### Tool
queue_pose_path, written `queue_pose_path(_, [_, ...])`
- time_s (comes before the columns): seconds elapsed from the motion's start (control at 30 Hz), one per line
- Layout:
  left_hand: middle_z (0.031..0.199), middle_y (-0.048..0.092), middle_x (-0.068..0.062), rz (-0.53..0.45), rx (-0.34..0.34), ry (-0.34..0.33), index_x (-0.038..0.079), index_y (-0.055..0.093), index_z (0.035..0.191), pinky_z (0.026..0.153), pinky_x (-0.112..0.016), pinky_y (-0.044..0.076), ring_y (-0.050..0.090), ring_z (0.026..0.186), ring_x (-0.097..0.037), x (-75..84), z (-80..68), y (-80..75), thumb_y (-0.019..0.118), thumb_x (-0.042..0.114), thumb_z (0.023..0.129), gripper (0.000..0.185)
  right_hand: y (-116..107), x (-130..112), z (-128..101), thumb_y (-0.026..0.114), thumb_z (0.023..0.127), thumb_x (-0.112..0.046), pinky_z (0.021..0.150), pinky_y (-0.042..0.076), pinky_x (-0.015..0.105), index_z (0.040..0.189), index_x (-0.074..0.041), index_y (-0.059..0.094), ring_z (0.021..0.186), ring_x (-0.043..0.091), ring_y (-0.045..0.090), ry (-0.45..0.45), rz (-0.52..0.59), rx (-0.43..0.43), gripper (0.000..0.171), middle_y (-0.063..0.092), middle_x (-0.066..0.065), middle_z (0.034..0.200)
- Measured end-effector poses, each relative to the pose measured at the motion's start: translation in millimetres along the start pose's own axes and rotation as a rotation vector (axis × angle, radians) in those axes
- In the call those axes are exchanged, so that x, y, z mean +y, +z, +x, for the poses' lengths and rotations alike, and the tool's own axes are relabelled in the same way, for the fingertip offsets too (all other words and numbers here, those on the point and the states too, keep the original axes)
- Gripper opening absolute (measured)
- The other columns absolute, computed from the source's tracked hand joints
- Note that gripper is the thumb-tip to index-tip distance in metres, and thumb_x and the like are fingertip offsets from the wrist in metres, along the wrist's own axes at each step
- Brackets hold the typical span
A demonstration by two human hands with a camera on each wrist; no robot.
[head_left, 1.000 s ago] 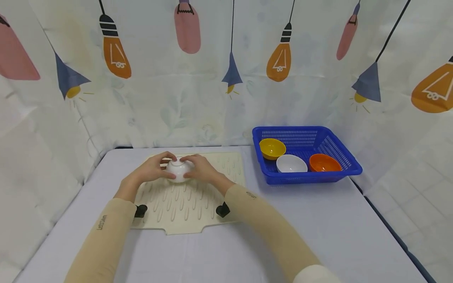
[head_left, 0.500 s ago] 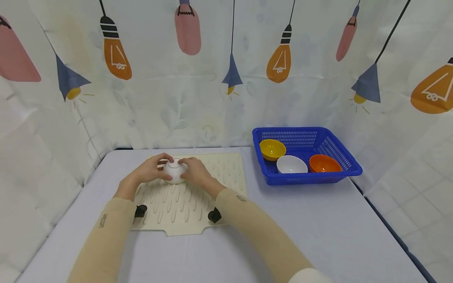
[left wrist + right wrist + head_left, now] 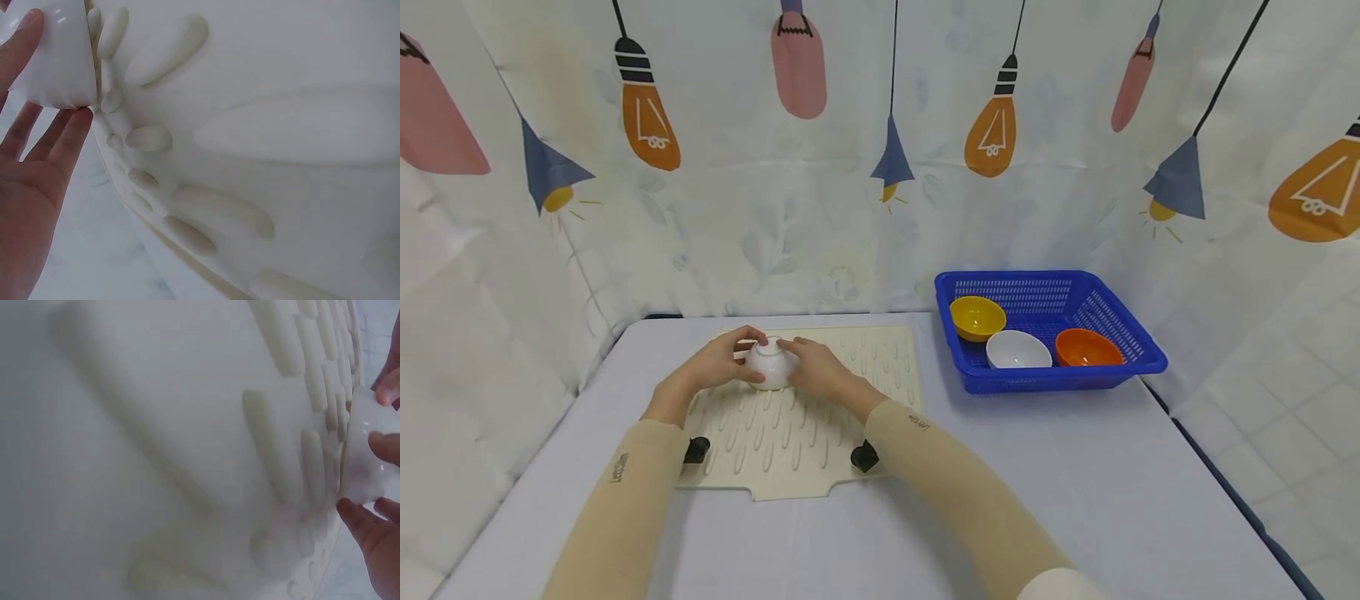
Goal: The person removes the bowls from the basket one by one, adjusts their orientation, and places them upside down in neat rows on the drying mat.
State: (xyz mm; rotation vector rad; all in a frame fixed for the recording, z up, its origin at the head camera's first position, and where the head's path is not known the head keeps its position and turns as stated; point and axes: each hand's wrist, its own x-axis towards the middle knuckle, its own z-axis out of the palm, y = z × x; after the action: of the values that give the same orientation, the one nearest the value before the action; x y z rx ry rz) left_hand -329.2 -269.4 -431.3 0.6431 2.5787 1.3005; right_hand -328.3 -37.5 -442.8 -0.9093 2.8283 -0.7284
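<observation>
An upside-down white bowl (image 3: 771,367) sits on the cream ridged drying mat (image 3: 790,454), toward its far left part. From the left, my left hand (image 3: 718,361) holds its side, with the thumb in front and the fingers around the back. My right hand (image 3: 822,371) holds the opposite side, its fingertips near the raised foot. The left wrist view has the bowl (image 3: 59,72) between thumb and fingers, with the rim down at the ridges. Thumb and fingers of the right hand (image 3: 381,544) touch the bowl (image 3: 362,453) in the right wrist view.
A blue plastic basket (image 3: 1045,381) stands at the back right of the white-covered table (image 3: 1000,467). Inside are a yellow bowl (image 3: 977,318), another white bowl (image 3: 1018,350) and an orange bowl (image 3: 1087,347). A printed curtain (image 3: 842,225) hangs behind.
The white bowl and my right hand have shifted slightly left on the mat since a second ago. Over the last half second the bowl stays put and the right forearm moves slightly right.
</observation>
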Motion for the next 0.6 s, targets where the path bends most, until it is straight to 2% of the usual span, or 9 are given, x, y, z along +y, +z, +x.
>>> queue_pose_path(0.1, [0.149, 0.041, -0.025, 0.019, 0.004, -0.004, -0.001, 0.05, 0.134, 0.106, -0.062, 0.042, 0.031, 0.142, -0.054, 0.8, -0.2, 1.5, 0.084, 0.007, 0.086, 0.06, -4, 4, -5, 0.069, 0.098, -0.015, 0.115, 0.037, 0.036, 0.162, -0.019, 0.034, 0.146, 0.028, 0.038, -0.024, 0.009, -0.056, 0.074, 0.034, 0.014, 0.163])
queue_pose_path(0.2, [0.148, 0.041, -0.024, 0.038, 0.01, -0.009, 0.0, 0.049, 0.134, 0.105, -0.063, 0.043, 0.031, 0.142, -0.055, 2.8, -1.6, 2.3, 0.083, 0.006, 0.086, 0.059, -8, 7, -10, 0.068, 0.098, -0.017, 0.116, 0.036, 0.038, 0.163, -0.018, 0.031, 0.147, 0.029, 0.036, -0.062, 0.007, -0.084, 0.075, 0.031, 0.016, 0.164])
queue_pose_path(0.37, [0.15, 0.042, -0.023, 0.054, 0.008, -0.026, 0.002, 0.049, 0.136, 0.106, -0.061, 0.042, 0.029, 0.144, -0.052, 8.1, -4.5, 4.5, 0.082, 0.008, 0.088, 0.059, -15, 10, -17, 0.067, 0.1, -0.018, 0.118, 0.032, 0.037, 0.162, -0.014, 0.033, 0.15, 0.027, 0.032, -0.107, -0.012, -0.111, 0.071, 0.033, 0.016, 0.163])
queue_pose_path(0.6, [0.149, 0.044, -0.026, 0.131, 0.022, -0.018, 0.0, 0.05, 0.138, 0.105, -0.065, 0.041, 0.033, 0.14, -0.055, 16.3, -10.4, 6.4, 0.077, 0.016, 0.095, 0.053, -26, 8, -29, 0.066, 0.101, -0.02, 0.119, 0.029, 0.037, 0.158, -0.014, 0.041, 0.15, 0.025, 0.03, -0.113, -0.031, -0.161, 0.062, 0.036, 0.013, 0.162])
